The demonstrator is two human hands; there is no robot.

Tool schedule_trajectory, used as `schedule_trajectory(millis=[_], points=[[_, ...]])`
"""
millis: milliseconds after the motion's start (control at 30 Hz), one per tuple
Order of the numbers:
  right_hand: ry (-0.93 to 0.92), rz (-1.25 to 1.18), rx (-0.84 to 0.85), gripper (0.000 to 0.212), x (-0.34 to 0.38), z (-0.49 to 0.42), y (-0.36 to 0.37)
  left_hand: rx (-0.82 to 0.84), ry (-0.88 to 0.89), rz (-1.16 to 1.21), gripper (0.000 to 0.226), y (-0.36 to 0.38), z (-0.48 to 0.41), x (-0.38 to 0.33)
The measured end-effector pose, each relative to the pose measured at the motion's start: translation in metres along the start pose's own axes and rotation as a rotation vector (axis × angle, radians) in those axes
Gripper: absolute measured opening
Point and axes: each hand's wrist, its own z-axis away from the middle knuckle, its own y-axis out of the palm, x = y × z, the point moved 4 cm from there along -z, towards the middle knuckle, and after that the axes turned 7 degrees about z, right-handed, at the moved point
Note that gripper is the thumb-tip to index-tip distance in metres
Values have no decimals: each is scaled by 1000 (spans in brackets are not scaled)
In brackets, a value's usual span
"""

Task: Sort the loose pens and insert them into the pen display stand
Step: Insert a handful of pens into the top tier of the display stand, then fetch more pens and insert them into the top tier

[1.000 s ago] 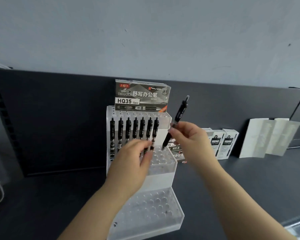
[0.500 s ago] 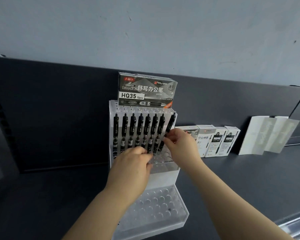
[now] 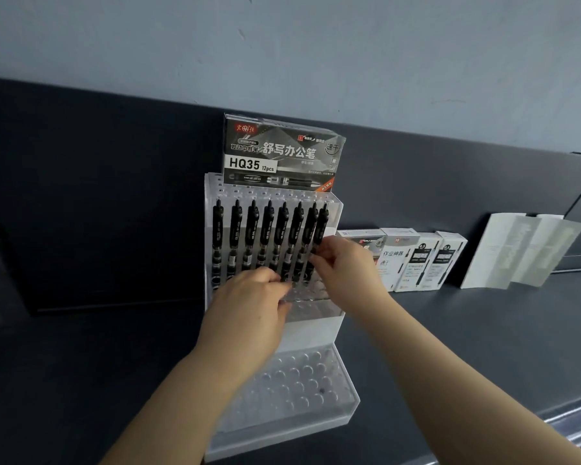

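Note:
A clear acrylic pen display stand (image 3: 329, 402) with stepped tiers of holes stands on the dark shelf. Several black pens (image 3: 251, 231) stand upright in a row in its upper tier. My right hand (image 3: 344, 263) pinches the lower barrel of the rightmost black pen (image 3: 320, 226), which stands in the row. My left hand (image 3: 249, 303) sits in front of the middle tier, its fingertips at the bottoms of the pens; whether it holds one is hidden. A grey HQ35 pen box (image 3: 282, 152) rests on top of the stand.
Several white pen boxes (image 3: 416, 260) stand in a row to the right of the stand against the dark back panel (image 3: 98, 196). Further right lean white folded cards (image 3: 520, 250). The shelf's front edge has a metal rail (image 3: 571, 421).
My right hand brought the pen from the air down into the right end of the row and it now stands nearly upright. The left hand stayed at the pens' bases. The view moved closer.

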Motion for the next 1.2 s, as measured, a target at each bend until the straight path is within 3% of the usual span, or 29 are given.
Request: schedule_trajectory(millis=[267,433,500,733,933,1200], points=[[0,-225,59,28,-26,16,-15,57,-113,52,42,-6,-1,-6],[-23,-184,42,34,-105,56,-58,-192,-150,18,37,14,1,-66],[-40,-105,88,42,-148,75,-75,-135,-84,18,37,46,0,-115],[29,127,277,65,-321,146,-152,333,-16,-87,59,192,-12,-278],[178,266,289,72,-457,185,-221,486,57,-85,61,287,-34,-396],[359,292,222,71,-601,203,-289,565,166,-53,63,395,-97,-502]])
